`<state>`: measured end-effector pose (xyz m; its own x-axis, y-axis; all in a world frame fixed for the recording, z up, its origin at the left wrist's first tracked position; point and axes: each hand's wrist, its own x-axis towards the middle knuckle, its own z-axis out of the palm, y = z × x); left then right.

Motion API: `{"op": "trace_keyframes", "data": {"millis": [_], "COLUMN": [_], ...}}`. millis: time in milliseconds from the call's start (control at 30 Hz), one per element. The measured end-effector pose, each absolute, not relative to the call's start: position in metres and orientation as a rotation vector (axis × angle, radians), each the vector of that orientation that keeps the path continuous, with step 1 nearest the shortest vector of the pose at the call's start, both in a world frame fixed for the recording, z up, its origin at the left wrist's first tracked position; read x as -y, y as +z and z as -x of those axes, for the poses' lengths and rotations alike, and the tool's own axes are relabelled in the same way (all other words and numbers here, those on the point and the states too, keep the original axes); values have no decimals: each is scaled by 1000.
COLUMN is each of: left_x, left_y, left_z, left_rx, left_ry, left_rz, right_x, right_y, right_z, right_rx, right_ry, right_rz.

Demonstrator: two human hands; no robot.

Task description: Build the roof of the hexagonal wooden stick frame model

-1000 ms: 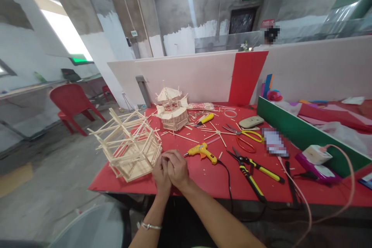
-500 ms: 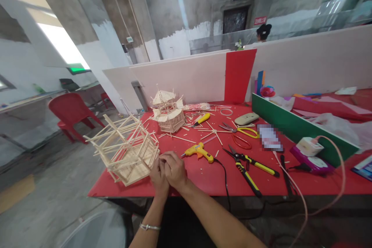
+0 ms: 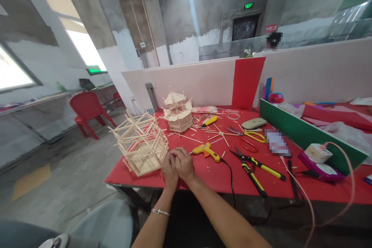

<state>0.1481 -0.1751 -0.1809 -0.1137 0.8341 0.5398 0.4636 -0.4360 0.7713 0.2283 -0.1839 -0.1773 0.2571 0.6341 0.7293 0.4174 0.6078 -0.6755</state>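
Observation:
My left hand [image 3: 169, 169] and my right hand [image 3: 183, 162] are pressed together above the front of the red table, fingers curled in. Whatever they pinch, if anything, is hidden or too small to make out. Just left of them stands an open frame of wooden sticks [image 3: 142, 155] with a slatted base; my left hand is close to its near right corner, and I cannot tell if they touch. A yellow glue gun [image 3: 205, 150] lies just right of my right hand. Behind sits a small stick-built pavilion [image 3: 178, 116] with a tiered roof.
Loose sticks [image 3: 190, 138] and a stick star [image 3: 221, 134] lie about the red table [image 3: 200, 180]. To the right are a yellow utility knife [image 3: 209, 121], scissors [image 3: 248, 133], yellow-black cutters [image 3: 255, 168], a phone [image 3: 277, 142] and a power strip [image 3: 319, 166]. A green board [image 3: 308, 133] stands behind.
The whole view has shifted, so the table and everything on it sit further right in the picture. My hands stay pressed together beside the stick frame.

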Motion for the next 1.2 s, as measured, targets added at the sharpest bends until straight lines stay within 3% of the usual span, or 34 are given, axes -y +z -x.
{"op": "trace_keyframes", "data": {"millis": [1200], "left_x": [180], "left_y": [-182], "left_z": [-145], "left_rx": [-1356], "left_ry": [1482], "left_rz": [-1613], "right_x": [186], "right_y": [-177], "right_z": [-225], "right_rx": [1399], "right_ry": [243], "right_rz": [1004]}}
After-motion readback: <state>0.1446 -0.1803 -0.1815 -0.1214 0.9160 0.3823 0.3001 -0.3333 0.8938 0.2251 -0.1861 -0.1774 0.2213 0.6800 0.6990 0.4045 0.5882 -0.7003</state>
